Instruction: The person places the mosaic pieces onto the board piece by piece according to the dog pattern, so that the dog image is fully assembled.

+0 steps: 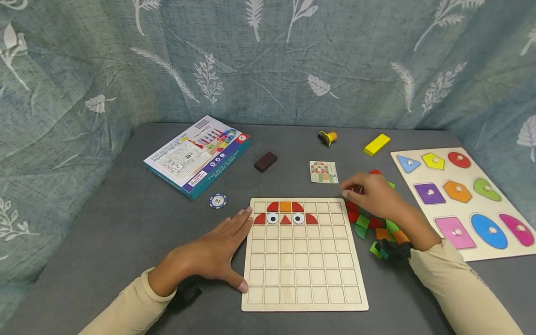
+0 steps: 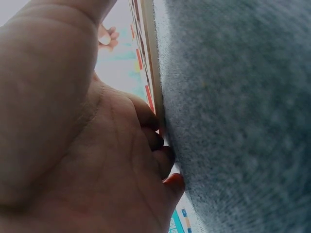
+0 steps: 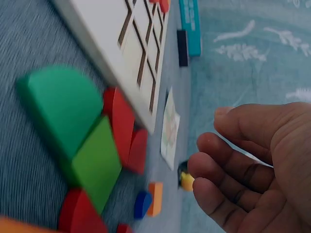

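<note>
A wooden grid board (image 1: 304,298) lies on the table with red curved pieces, a red triangle (image 1: 285,220), an orange square (image 1: 285,206) and two eye discs (image 1: 272,218) in its top rows. My left hand (image 1: 213,249) rests along the board's left edge, fingers spread and thumb at the lower corner. Beyond the board's upper right corner, my right hand (image 1: 374,195) hovers over a pile of red, green and orange pieces, including a green quarter-round (image 3: 63,107). Its fingers bend loosely, with nothing seen between them in the right wrist view. Part of the pile is hidden beneath it.
A small picture card (image 1: 324,172) lies behind the board. Around it are a dark brown block (image 1: 265,162), a yellow block (image 1: 377,144) and a small yellow-and-black object (image 1: 328,138). A boxed set (image 1: 197,156) and poker chip (image 1: 217,201) lie left, a knobbed shape puzzle (image 1: 444,211) right.
</note>
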A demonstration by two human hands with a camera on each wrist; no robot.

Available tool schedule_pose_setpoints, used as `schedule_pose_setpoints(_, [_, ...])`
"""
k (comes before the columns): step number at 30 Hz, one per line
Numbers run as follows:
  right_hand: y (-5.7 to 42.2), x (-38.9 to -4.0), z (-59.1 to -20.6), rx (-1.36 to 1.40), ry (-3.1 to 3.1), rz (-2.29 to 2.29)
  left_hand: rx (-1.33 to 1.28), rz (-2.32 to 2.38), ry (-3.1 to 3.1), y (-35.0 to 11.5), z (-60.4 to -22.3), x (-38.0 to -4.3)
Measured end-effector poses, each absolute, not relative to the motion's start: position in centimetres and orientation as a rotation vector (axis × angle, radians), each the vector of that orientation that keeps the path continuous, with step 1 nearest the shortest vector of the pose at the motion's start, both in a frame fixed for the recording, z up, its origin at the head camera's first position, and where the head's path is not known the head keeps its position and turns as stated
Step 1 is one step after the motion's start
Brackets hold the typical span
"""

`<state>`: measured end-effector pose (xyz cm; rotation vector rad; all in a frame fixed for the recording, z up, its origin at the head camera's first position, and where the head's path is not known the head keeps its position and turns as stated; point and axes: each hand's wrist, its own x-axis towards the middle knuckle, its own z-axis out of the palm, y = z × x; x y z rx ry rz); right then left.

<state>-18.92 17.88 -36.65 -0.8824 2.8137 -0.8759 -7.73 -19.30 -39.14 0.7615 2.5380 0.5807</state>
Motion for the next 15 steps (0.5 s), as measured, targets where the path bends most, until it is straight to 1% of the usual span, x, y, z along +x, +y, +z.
schedule_pose_setpoints(9, [20.0,-19.7,-36.6,-0.745,2.871,-0.871,0.759,0.580,2.539,-19.3,-39.3,-7.8])
schedule_pose_setpoints(15, [20.9,-19.9,-36.6,-0.737,2.955,-0.857,0.764,0.580,2.542,-19.4,-39.3,-7.8])
